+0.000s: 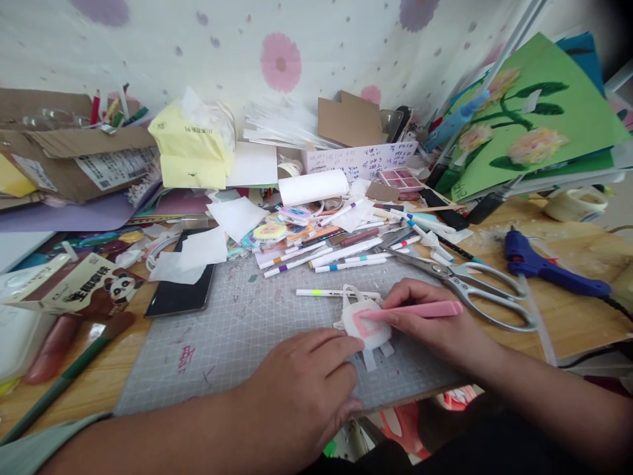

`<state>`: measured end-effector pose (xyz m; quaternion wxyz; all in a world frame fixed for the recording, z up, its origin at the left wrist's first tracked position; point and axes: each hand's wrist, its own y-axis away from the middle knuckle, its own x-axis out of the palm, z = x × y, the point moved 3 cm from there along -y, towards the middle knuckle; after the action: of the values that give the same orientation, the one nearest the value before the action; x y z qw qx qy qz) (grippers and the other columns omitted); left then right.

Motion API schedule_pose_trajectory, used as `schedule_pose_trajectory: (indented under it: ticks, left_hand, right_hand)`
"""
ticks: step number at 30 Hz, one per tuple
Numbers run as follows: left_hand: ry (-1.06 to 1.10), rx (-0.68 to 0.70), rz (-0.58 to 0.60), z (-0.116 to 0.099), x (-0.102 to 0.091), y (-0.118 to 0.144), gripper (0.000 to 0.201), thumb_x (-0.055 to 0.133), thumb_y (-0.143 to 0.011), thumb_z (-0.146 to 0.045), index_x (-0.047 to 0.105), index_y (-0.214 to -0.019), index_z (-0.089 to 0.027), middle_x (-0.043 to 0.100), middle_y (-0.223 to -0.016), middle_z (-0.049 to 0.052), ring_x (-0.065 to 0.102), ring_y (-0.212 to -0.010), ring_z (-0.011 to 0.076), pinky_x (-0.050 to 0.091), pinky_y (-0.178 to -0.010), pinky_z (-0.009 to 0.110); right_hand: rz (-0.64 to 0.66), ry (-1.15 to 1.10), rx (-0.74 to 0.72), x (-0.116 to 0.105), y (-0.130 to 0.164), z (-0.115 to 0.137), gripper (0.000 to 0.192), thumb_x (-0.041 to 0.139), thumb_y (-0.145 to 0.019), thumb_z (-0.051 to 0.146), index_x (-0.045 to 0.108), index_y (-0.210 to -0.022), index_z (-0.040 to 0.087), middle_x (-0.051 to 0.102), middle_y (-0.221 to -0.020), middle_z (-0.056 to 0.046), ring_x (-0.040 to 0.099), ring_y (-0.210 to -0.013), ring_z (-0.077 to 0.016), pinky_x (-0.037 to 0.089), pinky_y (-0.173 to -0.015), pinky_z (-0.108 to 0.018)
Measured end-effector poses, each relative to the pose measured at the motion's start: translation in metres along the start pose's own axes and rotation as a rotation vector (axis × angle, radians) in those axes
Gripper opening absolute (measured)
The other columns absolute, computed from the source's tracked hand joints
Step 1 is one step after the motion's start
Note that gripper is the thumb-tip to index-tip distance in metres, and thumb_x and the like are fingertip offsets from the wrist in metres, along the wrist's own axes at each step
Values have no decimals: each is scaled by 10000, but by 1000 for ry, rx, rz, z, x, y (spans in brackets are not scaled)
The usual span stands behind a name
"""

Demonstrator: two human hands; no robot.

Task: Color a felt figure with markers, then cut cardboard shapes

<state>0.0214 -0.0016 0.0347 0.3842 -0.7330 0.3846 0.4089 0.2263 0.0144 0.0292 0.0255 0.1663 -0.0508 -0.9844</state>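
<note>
Handwritten numbers covered the white paper strip, too small to read; the brown panda-printed carton bore illegible characters.

— What is being worked on?
— A small white paper cutout is laid flat on the grey gridded cutting mat, near its front edge. A pink square outline is drawn on it, and short white tabs are seen sticking out at its lower edge.
— And the tool?
— A pink marker is held nearly level, its tip set on the cutout's pink outline.
</note>
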Motion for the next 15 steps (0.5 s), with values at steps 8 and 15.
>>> schedule_pose_trajectory:
  ticks: [8,15]
  left_hand:
    - [11,1,12,1,2,1,141,508,-907,-235,617,-929,-149,626,-1236,87,584,-1097,244,514,-960,397]
    - [11,5,18,1,2,1,135,530,-895,-241,616,-934,-146,618,-1253,93,584,-1107,259,516,-961,410]
  right_hand:
    - [-33,29,26,1,2,-1,215,717,-695,398,617,-658,211,613,-655,-2,526,-603,-155,423,-527,-259]
    - [-43,41,10,1,1,-2,195,713,-703,381,632,-673,206,633,-670,-10,546,-618,-161,435,-537,-261]
